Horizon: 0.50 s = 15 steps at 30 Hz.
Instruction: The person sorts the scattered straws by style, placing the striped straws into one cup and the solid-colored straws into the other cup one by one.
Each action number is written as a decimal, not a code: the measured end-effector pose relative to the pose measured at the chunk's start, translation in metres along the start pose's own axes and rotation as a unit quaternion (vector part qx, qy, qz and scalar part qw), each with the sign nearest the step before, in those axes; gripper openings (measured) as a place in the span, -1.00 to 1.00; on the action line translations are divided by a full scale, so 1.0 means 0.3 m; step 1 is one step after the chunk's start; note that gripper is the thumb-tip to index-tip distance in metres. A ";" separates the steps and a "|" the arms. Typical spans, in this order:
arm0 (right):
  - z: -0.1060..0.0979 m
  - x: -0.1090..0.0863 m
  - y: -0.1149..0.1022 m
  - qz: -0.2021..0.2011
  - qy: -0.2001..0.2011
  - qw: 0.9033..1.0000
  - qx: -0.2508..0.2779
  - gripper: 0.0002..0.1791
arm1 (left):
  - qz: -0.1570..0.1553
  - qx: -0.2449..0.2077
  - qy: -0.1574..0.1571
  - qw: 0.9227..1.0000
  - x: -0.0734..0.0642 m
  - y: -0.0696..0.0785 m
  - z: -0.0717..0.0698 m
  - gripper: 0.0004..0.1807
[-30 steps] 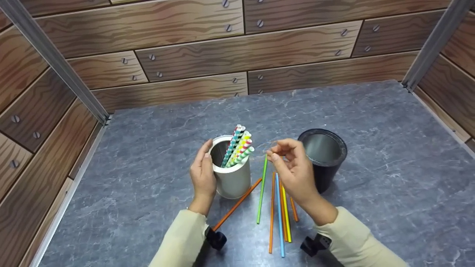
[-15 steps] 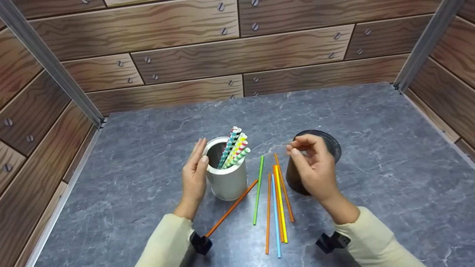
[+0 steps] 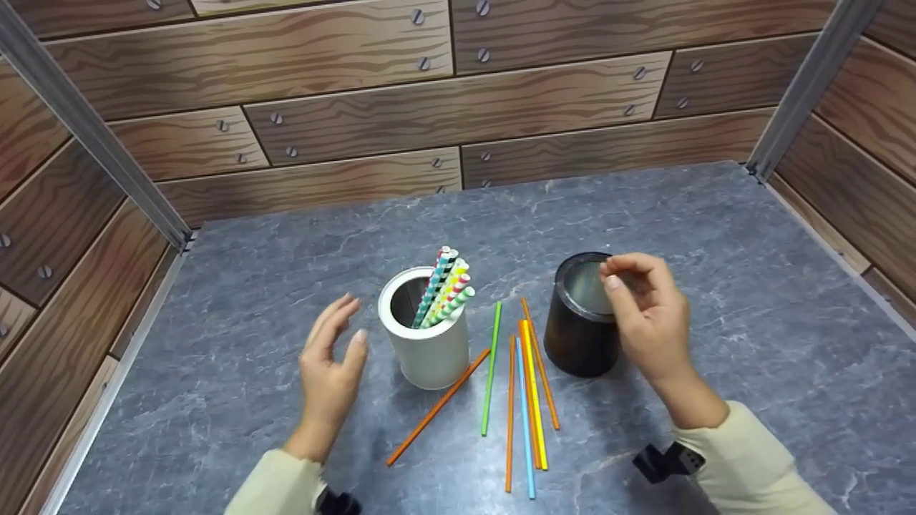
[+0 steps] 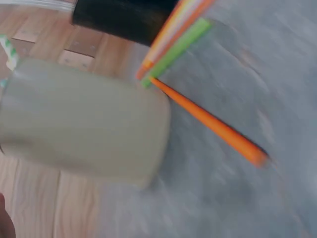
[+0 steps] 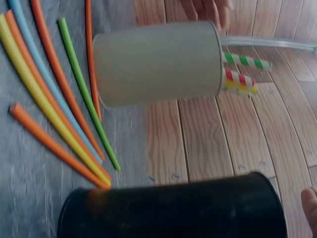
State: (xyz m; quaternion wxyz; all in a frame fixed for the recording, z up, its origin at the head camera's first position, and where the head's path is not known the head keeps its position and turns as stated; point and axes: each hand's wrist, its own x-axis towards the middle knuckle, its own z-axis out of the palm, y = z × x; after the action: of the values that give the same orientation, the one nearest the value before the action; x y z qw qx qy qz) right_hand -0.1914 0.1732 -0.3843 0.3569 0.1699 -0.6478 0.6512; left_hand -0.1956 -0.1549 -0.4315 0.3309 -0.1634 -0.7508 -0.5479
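A white can (image 3: 431, 361) stands upright, with several striped paper straws (image 3: 445, 292) leaning out of its mouth. Apart from it on the left, my left hand (image 3: 330, 379) has its fingers spread and holds nothing. A black can (image 3: 580, 345) stands to the right, its mouth facing up. My right hand (image 3: 655, 325) is at that can's right side, fingers loosely bent and thumb near the fingertips, overlapping the rim in the head view. In the right wrist view a fingertip (image 5: 310, 206) shows beyond the black can's rim. Nothing shows between those fingers.
Several plain straws lie on the grey marbled table (image 3: 272, 279) between and before the cans: a green straw (image 3: 491, 368), a blue straw (image 3: 525, 422), a yellow straw (image 3: 535, 400) and orange ones. One orange straw (image 3: 438, 408) reaches the white can's base. Wood-patterned walls (image 3: 343, 129) enclose the table.
My left hand has let go of the white can and moved left. My right hand has moved right, from above the plain straws to the black can's far side.
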 end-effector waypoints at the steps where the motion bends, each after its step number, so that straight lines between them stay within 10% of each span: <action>1: -0.006 0.002 0.001 0.001 0.006 1.000 -0.006 -0.81 | 0.003 0.006 0.000 1.000 -0.011 -0.009 -0.011 -0.62; 9: -0.056 0.009 0.025 0.020 0.036 0.996 -0.076 -0.73 | -0.080 0.033 -0.024 0.996 -0.096 -0.040 -0.040 -0.75; 15: -0.091 0.011 0.053 0.039 0.052 0.991 -0.121 -0.70 | -0.086 0.076 -0.121 0.986 -0.130 -0.048 -0.023 -0.77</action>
State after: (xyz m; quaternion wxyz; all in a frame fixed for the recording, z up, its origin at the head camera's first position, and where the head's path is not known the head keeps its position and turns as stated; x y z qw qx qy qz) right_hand -0.1979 0.2019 -0.3964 0.3827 0.0658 -0.7084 0.5894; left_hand -0.1737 -0.1617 -0.4668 0.2006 -0.1375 -0.8359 -0.4921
